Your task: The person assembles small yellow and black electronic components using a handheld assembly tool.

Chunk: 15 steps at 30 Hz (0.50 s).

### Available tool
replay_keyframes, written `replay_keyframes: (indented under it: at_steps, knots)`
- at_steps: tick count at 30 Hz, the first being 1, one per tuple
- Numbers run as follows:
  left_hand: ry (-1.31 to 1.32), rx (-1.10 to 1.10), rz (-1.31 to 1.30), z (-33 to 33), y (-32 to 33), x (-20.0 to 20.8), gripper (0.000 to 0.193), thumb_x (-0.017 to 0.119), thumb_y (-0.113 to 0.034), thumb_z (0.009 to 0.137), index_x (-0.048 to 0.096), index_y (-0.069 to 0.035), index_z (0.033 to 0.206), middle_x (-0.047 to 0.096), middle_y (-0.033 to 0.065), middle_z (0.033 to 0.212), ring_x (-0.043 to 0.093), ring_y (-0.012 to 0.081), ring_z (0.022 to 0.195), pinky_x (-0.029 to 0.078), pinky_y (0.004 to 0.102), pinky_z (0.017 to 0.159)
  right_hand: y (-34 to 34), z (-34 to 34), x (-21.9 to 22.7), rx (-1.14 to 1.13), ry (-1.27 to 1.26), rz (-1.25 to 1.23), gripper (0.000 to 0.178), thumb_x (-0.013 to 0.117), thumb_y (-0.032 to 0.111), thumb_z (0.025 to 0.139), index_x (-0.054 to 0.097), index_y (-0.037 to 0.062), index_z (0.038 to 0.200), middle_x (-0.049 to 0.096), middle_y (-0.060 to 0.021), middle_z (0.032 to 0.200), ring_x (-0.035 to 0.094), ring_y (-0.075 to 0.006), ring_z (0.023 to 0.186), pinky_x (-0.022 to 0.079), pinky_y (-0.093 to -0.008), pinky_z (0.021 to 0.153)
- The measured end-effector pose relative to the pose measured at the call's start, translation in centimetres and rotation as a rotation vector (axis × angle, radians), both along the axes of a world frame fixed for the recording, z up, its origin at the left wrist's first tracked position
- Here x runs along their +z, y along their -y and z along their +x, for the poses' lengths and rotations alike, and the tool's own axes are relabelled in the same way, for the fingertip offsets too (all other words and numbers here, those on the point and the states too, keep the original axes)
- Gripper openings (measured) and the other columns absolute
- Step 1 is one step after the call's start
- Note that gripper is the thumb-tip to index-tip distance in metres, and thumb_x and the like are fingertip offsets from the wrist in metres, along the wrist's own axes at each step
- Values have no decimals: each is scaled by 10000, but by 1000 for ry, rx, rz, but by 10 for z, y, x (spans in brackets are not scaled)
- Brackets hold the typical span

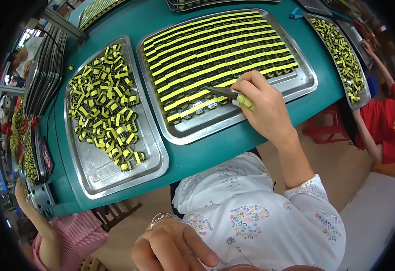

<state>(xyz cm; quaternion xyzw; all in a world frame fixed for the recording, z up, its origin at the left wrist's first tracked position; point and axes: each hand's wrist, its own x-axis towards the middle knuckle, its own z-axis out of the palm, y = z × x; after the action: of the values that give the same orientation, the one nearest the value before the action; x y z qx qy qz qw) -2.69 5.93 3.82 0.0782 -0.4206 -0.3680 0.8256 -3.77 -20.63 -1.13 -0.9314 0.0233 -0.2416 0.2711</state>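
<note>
I am seeing right hand (267, 106) gripping one tweezers (224, 92), fingers curled tight, over parts (215, 58) standing in rows in one middle tray (299, 81), blocking near rim (211, 133). Left hand (170, 246) is hanging half-curled; cannot tell contents. One left tray (150, 167), one right tray (363, 100) are flanking, holding loose parts (104, 106).

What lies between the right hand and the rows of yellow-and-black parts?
In the head view, a dark pointed tool held in the right hand points toward the rows; contact is unclear.
</note>
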Motion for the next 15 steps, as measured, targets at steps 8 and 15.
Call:
replay_keyframes:
  at_steps: [8,15]
  knots:
    - [137,186,-65,8,-13,2,97,500,-93,914,423,-36,902,524,141,973,698,293,773,421,519,962,-11,-6,7,-42,105,82,298,685,-78,673,611,9,949,569,-100,983,604,-266,799,484,-321,687]
    - [498,1528,1216,32,-50,-10,132,556,-85,878,542,6,972,624,169,1005,457,100,566,397,220,553,-10,-15,10,-3,95,233,326,618,-122,616,597,-10,921,558,-141,976,591,-277,768,475,-313,666]
